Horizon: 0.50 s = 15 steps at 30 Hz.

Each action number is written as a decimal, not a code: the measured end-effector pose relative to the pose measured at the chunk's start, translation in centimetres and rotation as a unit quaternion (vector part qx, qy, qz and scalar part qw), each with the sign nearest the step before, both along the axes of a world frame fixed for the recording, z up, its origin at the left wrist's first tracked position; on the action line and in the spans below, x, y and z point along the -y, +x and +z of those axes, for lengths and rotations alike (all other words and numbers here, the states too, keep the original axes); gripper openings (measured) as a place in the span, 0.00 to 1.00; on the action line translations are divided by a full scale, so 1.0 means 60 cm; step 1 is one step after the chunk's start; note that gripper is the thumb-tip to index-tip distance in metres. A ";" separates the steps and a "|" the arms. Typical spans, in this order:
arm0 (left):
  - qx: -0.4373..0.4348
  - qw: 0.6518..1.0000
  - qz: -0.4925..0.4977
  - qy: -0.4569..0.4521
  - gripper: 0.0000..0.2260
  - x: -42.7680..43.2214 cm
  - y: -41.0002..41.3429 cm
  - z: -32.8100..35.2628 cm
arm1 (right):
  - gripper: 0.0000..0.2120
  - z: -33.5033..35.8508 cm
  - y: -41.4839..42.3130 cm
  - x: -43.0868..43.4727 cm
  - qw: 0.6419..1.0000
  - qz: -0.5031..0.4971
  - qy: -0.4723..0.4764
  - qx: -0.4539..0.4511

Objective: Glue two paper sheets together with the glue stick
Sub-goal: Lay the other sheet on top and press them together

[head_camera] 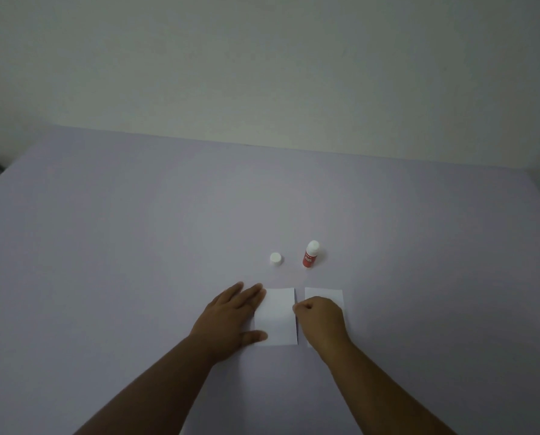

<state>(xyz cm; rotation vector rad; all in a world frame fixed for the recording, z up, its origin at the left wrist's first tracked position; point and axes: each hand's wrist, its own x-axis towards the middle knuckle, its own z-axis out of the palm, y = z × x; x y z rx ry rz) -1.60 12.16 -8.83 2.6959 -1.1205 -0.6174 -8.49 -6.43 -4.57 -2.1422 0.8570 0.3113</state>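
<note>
Two small white paper sheets lay flat on the pale lilac table (105, 246), side by side with a narrow strip of table showing between them. The left sheet (276, 317) was rectangular, unmarked, with crisp edges fully in view on its far and right sides. The right sheet (325, 293) was largely covered, only its far edge and corners showing. The glue stick (310, 254) stood upright beyond the right sheet, well apart from it, with a red labelled body and a white rounded top; its lettering was too small to read. Its white cap (276, 259) sat separately on the table, left of the glue stick and beyond the left sheet. The left hand (231, 318) lay flat, fingers extended and thumb spread, pressing the left sheet's left edge. The right hand (322, 321) was curled over the right sheet, fingertips pinched together near its left edge; whether they gripped the paper could not be determined.
</note>
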 end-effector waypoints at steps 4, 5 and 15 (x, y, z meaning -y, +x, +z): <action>-0.028 0.999 0.018 -0.031 0.38 0.003 -0.003 0.011 | 0.17 0.002 0.000 0.001 0.999 -0.024 0.026 -0.003; -0.045 0.996 0.043 -0.067 0.38 0.005 -0.004 0.017 | 0.18 0.003 -0.002 0.002 0.999 -0.028 0.030 -0.001; -0.361 0.760 0.424 -0.335 0.03 0.024 -0.020 0.074 | 0.09 0.031 -0.021 0.015 0.977 -0.135 0.140 0.085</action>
